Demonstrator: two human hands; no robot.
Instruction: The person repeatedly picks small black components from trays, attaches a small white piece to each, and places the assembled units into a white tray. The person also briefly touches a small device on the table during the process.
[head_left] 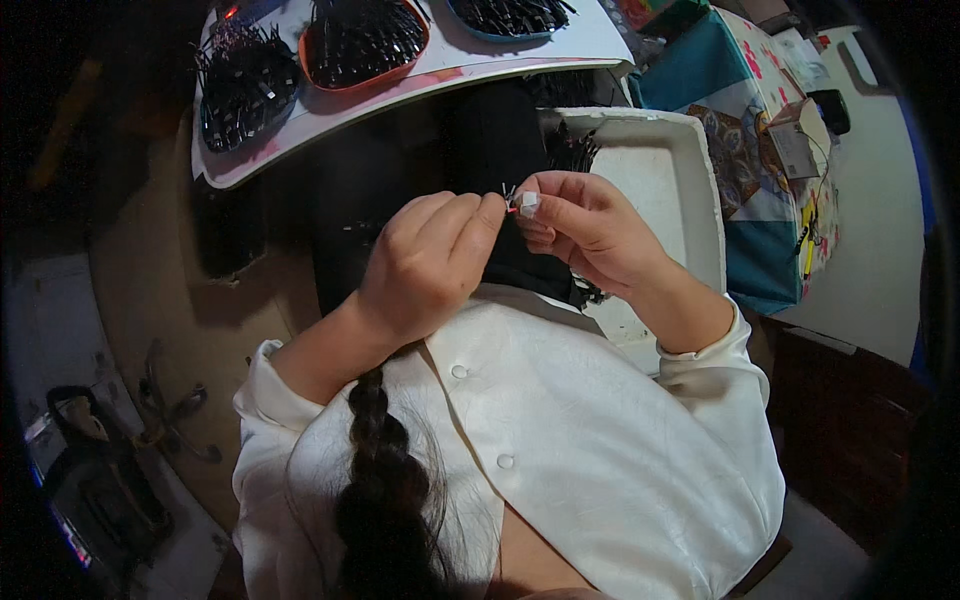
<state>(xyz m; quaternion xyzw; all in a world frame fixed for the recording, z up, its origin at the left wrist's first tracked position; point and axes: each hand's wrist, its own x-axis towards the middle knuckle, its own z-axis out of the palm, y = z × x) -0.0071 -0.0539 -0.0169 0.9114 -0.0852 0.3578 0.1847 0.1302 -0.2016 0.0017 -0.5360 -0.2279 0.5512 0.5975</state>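
Above my lap, both hands meet fingertip to fingertip. My right hand (595, 225) is closed, pinching a small white block (530, 202) between thumb and forefinger. Short thin strands (508, 191) and a tiny red bit (512, 209) show in the narrow space between the hands. My left hand (430, 250) is closed too, its thumb and forefinger pressed together at these strands. What lies inside its pinch is too small and too covered to make out.
Ahead, a white tabletop (480, 72) bears a heaped dark pile (250, 95), an orange-rimmed tray (303, 62) and a blue-rimmed tray (510, 38) of black strips. A white foam box (700, 190) holding black strips stands at right, beside a teal patterned cloth (760, 260).
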